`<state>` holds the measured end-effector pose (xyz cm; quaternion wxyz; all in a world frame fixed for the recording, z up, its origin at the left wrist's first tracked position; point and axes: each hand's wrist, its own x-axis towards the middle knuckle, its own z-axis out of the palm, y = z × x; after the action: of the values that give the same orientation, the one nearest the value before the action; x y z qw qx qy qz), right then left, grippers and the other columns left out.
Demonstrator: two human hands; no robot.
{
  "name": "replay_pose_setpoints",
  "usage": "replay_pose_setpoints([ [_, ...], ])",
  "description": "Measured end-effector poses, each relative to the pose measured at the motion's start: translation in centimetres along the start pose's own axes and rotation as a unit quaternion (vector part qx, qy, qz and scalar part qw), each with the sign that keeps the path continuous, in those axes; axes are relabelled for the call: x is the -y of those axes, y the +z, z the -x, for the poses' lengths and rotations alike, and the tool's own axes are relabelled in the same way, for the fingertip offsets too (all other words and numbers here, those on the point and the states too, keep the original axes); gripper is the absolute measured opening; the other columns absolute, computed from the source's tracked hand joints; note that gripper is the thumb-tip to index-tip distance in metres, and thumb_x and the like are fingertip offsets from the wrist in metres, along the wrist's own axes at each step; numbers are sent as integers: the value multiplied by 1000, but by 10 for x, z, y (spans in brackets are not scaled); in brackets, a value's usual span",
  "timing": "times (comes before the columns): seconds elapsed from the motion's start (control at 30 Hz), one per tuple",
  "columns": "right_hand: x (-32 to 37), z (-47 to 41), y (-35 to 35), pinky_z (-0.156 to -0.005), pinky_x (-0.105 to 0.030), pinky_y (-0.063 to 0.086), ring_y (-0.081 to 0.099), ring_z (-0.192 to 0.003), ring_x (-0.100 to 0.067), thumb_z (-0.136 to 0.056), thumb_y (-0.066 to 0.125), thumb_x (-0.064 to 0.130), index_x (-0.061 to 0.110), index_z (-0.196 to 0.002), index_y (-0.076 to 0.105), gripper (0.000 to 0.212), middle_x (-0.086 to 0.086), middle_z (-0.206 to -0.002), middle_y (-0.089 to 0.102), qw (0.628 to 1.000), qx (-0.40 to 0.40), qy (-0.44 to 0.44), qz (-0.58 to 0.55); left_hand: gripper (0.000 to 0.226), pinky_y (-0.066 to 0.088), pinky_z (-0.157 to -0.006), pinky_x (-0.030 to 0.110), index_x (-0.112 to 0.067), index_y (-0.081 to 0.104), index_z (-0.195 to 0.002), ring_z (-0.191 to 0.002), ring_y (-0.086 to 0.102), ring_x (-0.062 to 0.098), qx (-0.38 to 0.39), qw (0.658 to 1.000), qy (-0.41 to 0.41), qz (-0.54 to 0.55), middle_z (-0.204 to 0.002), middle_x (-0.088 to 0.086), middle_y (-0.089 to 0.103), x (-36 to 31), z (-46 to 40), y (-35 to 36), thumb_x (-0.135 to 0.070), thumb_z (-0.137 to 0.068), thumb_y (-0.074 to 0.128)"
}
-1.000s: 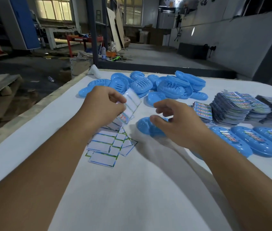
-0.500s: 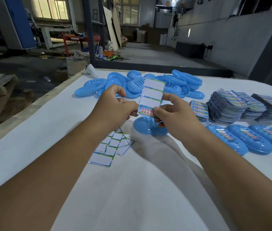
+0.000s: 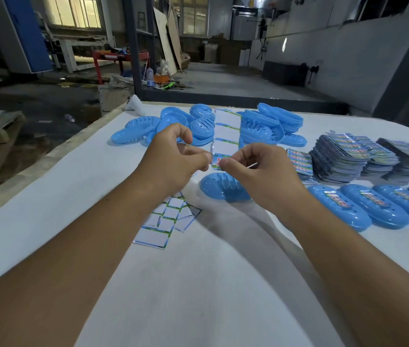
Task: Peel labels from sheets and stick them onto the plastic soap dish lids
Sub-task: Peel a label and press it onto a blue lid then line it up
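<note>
White cloth is covering the tabletop, and progress is being read across it from near to far. Nearest, a fan of spent white backing sheets with green-blue borders is lying under the left forearm, their label windows bare: judged finished sheets. Just beyond, an unlabelled blue oval plastic soap dish lid is waiting beneath the hands. To the right, a row of blue oval lids already carrying colourful labels is running off the frame edge; at least four are showing. Above the waiting lid, the left hand and the right hand are both pinching the lower end of a tall, nearly used label sheet. Each grip is narrow, thumb against fingertip, and the sheet is standing upright between them. Three of its windows are looking blank; one printed label is remaining at the bottom, seemingly being lifted. Farther right, tall stacks of printed label sheets are standing untouched. Farthest, a heap of blue slotted soap dish parts is awaiting handling. Most of the job, by this evidence, is still lying ahead.
</note>
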<state>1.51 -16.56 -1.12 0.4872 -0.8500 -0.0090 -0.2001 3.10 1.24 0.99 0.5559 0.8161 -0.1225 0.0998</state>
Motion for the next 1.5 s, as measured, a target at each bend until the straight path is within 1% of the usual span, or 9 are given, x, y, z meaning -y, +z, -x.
replay_pose_setpoints([
  [0.1, 5, 4, 2, -48, -12, 36, 51, -50, 2, -81, 79, 52, 23, -73, 75, 30, 13, -59, 66, 999, 31, -16, -20, 37, 56, -86, 53, -25, 40, -84, -83, 72, 26, 5, 1000, 11, 0, -75, -10, 76, 0, 1, 2, -20, -84, 77],
  [0.3, 9, 5, 0, -57, -31, 46, 55, -57, -10, -85, 76, 42, 26, -72, 79, 20, -6, -70, 73, 997, 55, -4, -57, 37, 57, -85, 45, -25, 42, -81, -75, 73, 18, 10, 1000, 21, -5, -77, 1, 77, 3, 2, 3, -20, -83, 78],
  [0.6, 6, 2, -1, -50, -17, 49, 62, -56, 0, -88, 72, 29, 21, -73, 80, 19, 9, -70, 75, 997, 47, 20, -52, 33, 55, -83, 40, -25, 42, -81, -82, 67, 31, -8, 1000, 5, -6, -88, 10, 75, 1, 3, 9, -18, -85, 75],
  [0.7, 5, 1, -1, -56, -25, 50, 62, -57, -3, -88, 71, 29, 19, -73, 80, 20, 5, -72, 76, 997, 38, 29, -59, 29, 55, -78, 39, -25, 45, -82, -69, 60, 20, -20, 1000, -5, -3, -87, 10, 75, 2, 2, 9, -18, -86, 72],
  [0.8, 4, 0, -2, -57, -32, 48, 61, -56, -5, -88, 70, 29, 22, -74, 79, 18, 0, -73, 76, 997, 34, 35, -68, 24, 48, -59, 28, -24, 48, -80, -59, 55, 7, -47, 999, -14, -16, -81, 7, 74, 4, -1, 8, -17, -86, 70],
  [0.93, 4, 0, -4, -58, -35, 46, 61, -58, -9, -86, 68, 31, 21, -75, 79, 18, -6, -74, 75, 996, 29, 46, -69, 18, 45, -56, 18, -23, 59, -77, -49, 53, 0, -60, 998, -15, -13, -71, 1, 72, 7, -4, 7, -11, -85, 68],
  [1.17, 3, -3, -9, -48, -21, 47, 61, -54, -2, -84, 68, 26, 17, -68, 78, 22, 5, -71, 75, 995, 8, 79, -55, 21, 36, -44, 5, -31, 70, -76, -51, 56, -8, -74, 996, -7, -58, -66, -15, 67, 12, -8, 2, -15, -89, 65],
  [1.4, 4, -5, -14, -49, -24, 49, 62, -53, -2, -84, 68, 30, 23, -66, 78, 22, 3, -70, 75, 995, -2, 101, -26, 18, 36, -41, 10, -30, 73, -82, -46, 55, -4, -93, 991, -17, -100, -67, -14, 67, 15, -10, -2, -18, -91, 62],
  [1.5, 5, -5, -15, -47, -23, 48, 62, -52, -2, -84, 68, 31, 25, -66, 77, 21, 1, -70, 75, 993, -6, 112, -27, 14, 41, -52, 19, -24, 77, -88, -52, 57, -1, -97, 988, -22, -122, -70, -14, 69, 16, -11, -4, -21, -91, 64],
])
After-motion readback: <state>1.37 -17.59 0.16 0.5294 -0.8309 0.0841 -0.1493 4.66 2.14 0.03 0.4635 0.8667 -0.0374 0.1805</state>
